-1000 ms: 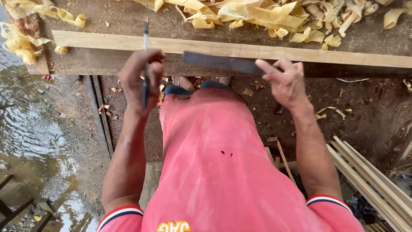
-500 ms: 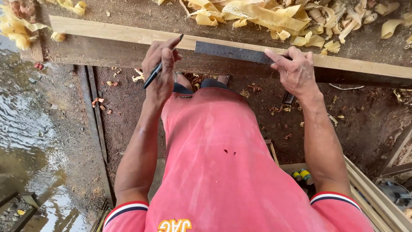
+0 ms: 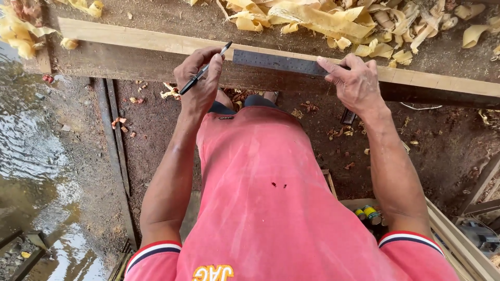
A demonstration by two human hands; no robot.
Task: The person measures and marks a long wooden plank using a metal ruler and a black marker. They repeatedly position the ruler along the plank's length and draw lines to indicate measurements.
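A long pale wooden strip (image 3: 130, 38) lies along the front of a dark workbench (image 3: 125, 65). My left hand (image 3: 199, 78) grips a black pen (image 3: 205, 68), its tip pointing at the strip near the left end of a grey metal ruler (image 3: 276, 63). My right hand (image 3: 354, 83) presses the ruler's right end against the strip. A dark arm of the tool (image 3: 348, 116) hangs below my right hand.
Yellow wood shavings (image 3: 333, 21) are heaped on the bench behind the strip. Wet ground with a puddle (image 3: 31, 156) lies to the left. Stacked wooden slats (image 3: 458, 234) and small cans (image 3: 367, 213) sit at the lower right. My red shirt fills the middle.
The pen tip has swung up toward the strip beside the ruler's end. My right hand and the ruler have shifted slightly left.
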